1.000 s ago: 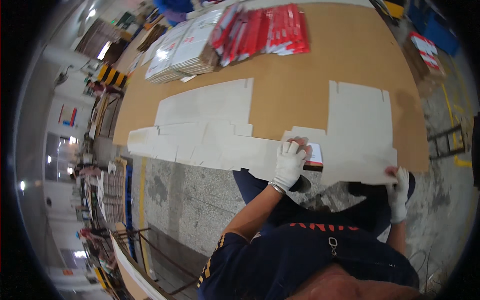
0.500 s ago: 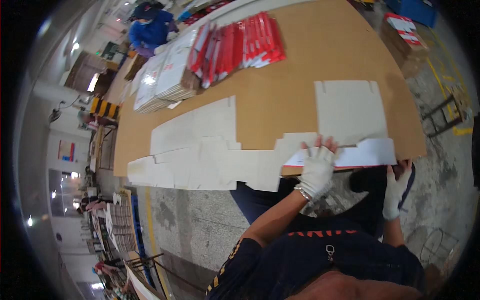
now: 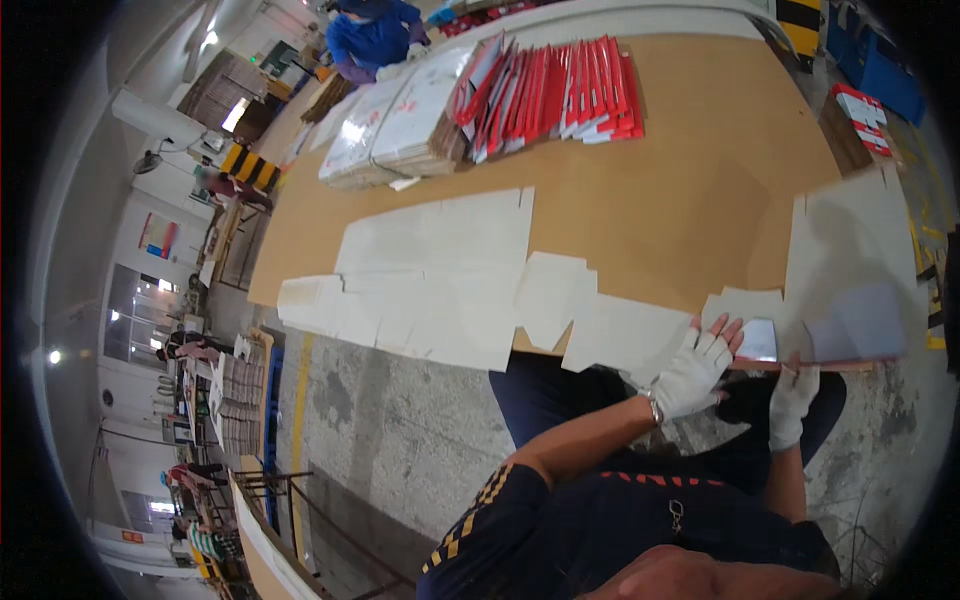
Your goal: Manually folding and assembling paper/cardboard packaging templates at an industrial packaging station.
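My left hand [image 3: 697, 370], in a white fingertip-less glove, lies open with its fingers spread on a flat, pale grey cut-out cardboard box blank [image 3: 848, 235]. My right hand [image 3: 793, 408], gloved the same way, is closed at the blank's near edge, with a fingertip showing on top and the other fingers mostly hidden. Between and beside my hands, a glossy white folded strip [image 3: 757, 340] shows on the blank. To the left, more flat box blanks [image 3: 435, 265] lie overlapping along the table's front edge.
On the brown table [image 3: 690, 150] stand a tied stack of white cartons [image 3: 390, 125] and a row of red-and-white folded boxes [image 3: 560, 95]. A person in blue [image 3: 370, 40] is at the far left. An open box [image 3: 862, 125] stands beyond the right edge.
My view has shifted. The blank under my hands has moved right, away from the left pile, and my left hand has gone with it. My right hand has come closer to the left.
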{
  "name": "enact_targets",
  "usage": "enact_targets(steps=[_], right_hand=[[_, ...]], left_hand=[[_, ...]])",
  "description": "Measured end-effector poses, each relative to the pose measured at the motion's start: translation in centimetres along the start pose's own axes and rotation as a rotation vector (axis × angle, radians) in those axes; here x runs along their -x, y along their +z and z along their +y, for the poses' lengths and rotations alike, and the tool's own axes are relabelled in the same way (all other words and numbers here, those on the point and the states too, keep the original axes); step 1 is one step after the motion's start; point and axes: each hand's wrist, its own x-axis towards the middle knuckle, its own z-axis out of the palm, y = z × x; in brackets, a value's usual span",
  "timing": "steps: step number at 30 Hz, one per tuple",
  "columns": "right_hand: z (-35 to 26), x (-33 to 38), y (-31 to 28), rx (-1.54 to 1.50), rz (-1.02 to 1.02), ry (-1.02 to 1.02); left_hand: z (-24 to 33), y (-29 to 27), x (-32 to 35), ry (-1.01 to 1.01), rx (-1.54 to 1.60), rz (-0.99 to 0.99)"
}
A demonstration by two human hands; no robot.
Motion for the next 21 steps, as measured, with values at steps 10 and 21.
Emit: enact_targets(steps=[10, 21], right_hand=[[-4.9, -10.8, -2.0, -0.06, -0.37, -0.461], [-3.1, -10.9, -2.7, -0.272, -0.515, -0.251]], left_hand=[[-7.2, -2.7, 10.6, -0.122, -0.387, -0.042], [-12.6, -7.6, 11.3, -0.128, 0.383, 0.132]])
